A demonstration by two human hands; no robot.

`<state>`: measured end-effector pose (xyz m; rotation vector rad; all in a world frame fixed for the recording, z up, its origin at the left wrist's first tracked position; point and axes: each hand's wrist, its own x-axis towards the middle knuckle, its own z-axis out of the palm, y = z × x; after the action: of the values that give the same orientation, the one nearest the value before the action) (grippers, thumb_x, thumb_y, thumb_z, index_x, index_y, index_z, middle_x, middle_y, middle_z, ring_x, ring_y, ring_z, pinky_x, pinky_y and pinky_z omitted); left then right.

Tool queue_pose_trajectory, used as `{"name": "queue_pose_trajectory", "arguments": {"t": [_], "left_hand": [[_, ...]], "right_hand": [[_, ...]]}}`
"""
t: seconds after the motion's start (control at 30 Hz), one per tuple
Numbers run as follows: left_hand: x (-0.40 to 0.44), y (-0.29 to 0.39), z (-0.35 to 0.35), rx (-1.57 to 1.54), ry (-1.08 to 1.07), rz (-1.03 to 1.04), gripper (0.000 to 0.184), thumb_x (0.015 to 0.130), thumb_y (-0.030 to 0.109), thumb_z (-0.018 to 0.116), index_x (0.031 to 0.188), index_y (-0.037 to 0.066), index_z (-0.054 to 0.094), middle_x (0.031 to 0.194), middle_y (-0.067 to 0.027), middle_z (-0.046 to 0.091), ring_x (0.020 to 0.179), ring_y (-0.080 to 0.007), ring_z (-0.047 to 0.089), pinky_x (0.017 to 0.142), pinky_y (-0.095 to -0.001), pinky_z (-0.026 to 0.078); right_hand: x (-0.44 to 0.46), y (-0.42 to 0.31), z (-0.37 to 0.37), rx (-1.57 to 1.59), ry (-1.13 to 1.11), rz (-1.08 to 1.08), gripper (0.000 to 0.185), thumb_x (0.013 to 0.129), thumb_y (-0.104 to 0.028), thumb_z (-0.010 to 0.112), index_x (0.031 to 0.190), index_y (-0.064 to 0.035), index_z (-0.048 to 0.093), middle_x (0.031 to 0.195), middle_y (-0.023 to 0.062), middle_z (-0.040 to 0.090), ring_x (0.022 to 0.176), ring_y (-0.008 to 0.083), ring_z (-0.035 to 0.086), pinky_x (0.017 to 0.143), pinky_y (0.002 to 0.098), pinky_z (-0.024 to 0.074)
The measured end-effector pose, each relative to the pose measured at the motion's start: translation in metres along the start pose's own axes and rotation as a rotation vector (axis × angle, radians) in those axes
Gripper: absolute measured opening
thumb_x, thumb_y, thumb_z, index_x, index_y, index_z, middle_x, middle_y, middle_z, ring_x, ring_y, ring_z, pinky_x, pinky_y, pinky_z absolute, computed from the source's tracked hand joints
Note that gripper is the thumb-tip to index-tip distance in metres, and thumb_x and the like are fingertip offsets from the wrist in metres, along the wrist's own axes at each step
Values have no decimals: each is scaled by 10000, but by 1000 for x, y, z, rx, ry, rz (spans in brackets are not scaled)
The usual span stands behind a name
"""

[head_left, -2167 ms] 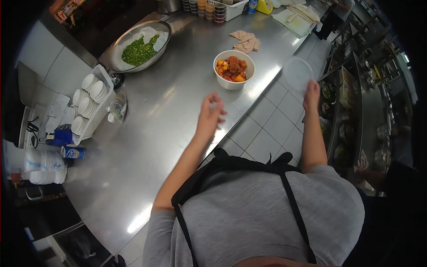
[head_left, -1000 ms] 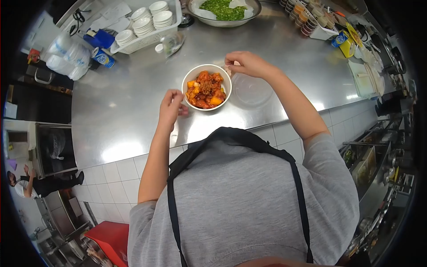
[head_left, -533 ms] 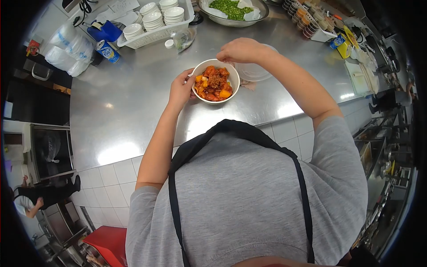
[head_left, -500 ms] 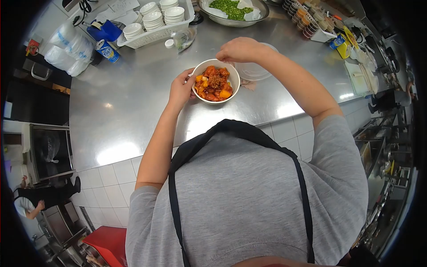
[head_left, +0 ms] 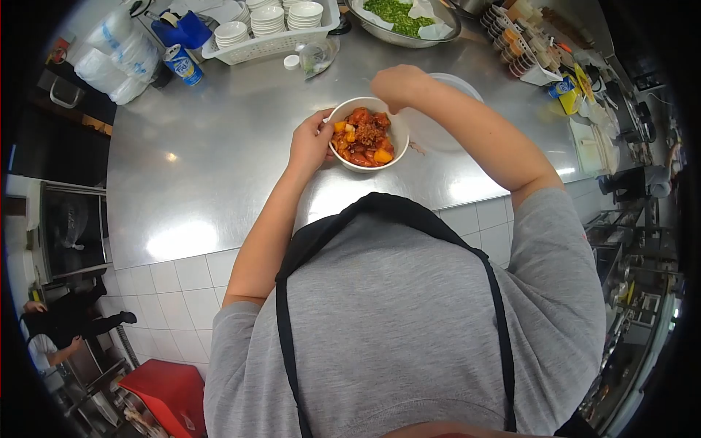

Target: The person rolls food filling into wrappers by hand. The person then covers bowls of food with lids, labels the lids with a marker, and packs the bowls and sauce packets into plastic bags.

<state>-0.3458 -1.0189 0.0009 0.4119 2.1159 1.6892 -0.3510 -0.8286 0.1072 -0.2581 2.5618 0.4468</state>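
Note:
A white round bowl (head_left: 403, 150) stands on the steel counter, filled with red-sauced chunks (head_left: 365, 133), orange pieces and a brown crumbly topping. My left hand (head_left: 310, 146) grips its left side, thumb by the rim and fingers around the outer wall. Over the upper right rim, my right hand (head_left: 398, 86) is closed, its fingers bent downward; whatever they hold, if anything, is hidden. Partly behind my right forearm lies a clear round plastic lid (head_left: 456, 86). A small pinkish scrap (head_left: 417, 148) shows beside the bowl on the right.
Stacked white dishes (head_left: 267, 22) fill a white basket (head_left: 276, 48) at the back. Near it are a blue can (head_left: 182, 66) and a small plastic bag (head_left: 319, 57). Chopped greens (head_left: 398, 16) sit in a metal bowl (head_left: 453, 33). Another person (head_left: 62, 336) is at far left.
My right hand has shifted along the bowl's rim to the right, its fingers now pointing further down. My left hand keeps its grip. The whole view has shifted slightly.

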Motion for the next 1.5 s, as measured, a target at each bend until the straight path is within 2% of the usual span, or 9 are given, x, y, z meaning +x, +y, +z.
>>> {"name": "queue_pose_trajectory", "arguments": {"t": [0.1, 0.33, 0.4, 0.53, 0.7, 0.87, 1.17, 1.4, 1.5], "left_hand": [[-6, 3, -2, -12, 41, -20, 317, 880, 149, 492, 1179, 61, 552, 745, -23, 525, 513, -87, 554, 423, -200, 468], [1, 0, -33, -55, 141, -90, 336, 862, 137, 545, 1188, 54, 546, 737, -30, 511, 500, -90, 507, 450, -224, 457], [-5, 10, -33, 494, 526, 411, 378, 831, 150, 608, 1189, 45, 545, 802, -39, 472, 592, -106, 464, 537, -245, 427], [-30, 53, -5, 298, 369, 635, 374, 807, 181, 655, 1135, 32, 556, 828, -33, 451, 661, -114, 437, 590, -248, 404], [-56, 52, 45, -316, -285, 290, 326, 847, 151, 612, 1108, -13, 507, 895, -51, 554, 817, -120, 526, 687, -231, 440], [-62, 45, 33, -418, -99, 25, 260, 883, 123, 548, 1086, -5, 449, 990, -96, 568, 924, -146, 554, 800, -272, 472], [-69, 34, 45, -504, -77, 127, 429, 837, 50, 594, 1162, 8, 317, 1129, -130, 482, 1022, -170, 516, 863, -300, 457], [-69, 60, 23, -295, -48, 320, 576, 849, 72, 589, 1298, -13, 240, 1120, -128, 482, 998, -166, 524, 842, -276, 459], [-71, 87, 15, -219, -235, 324, 357, 895, 149, 532, 1224, 23, 475, 999, -59, 525, 798, -115, 533, 656, -214, 452]], "right_hand": [[-18, 28, 10, 71, -148, 55, 245, 676, -157, 699, 896, -52, 679, 900, 109, 666, 832, 256, 640, 687, 378, 514], [-21, 122, 115, 767, 306, 105, 339, 789, -393, 639, 777, -57, 596, 641, 16, 540, 598, 122, 489, 533, 298, 380], [-40, 118, 115, 1086, 477, 288, 337, 850, -407, 573, 801, -75, 602, 620, -33, 485, 575, 69, 450, 507, 248, 351], [-72, 70, 90, 1506, 593, 233, 354, 898, -414, 504, 820, -83, 603, 620, -58, 446, 562, 34, 415, 495, 206, 331], [-64, 11, 86, 1845, 738, 178, 370, 922, -414, 458, 883, -76, 604, 696, -35, 496, 591, 49, 447, 524, 197, 367], [-90, -7, 108, 2280, 432, 14, 303, 930, -354, 465, 993, -68, 545, 835, -1, 565, 796, 84, 539, 716, 243, 455], [-126, -23, 108, 1999, 875, 33, 151, 852, -121, 595, 971, -53, 534, 888, 13, 571, 789, 77, 546, 728, 222, 447], [-132, -25, 97, 1792, 884, -32, 227, 862, -75, 566, 1085, -34, 568, 927, 12, 586, 812, 73, 542, 699, 207, 449], [-129, -51, 71, 1685, 926, -155, 242, 864, -57, 547, 1094, -70, 623, 948, 25, 608, 853, 102, 564, 698, 226, 473]]}}
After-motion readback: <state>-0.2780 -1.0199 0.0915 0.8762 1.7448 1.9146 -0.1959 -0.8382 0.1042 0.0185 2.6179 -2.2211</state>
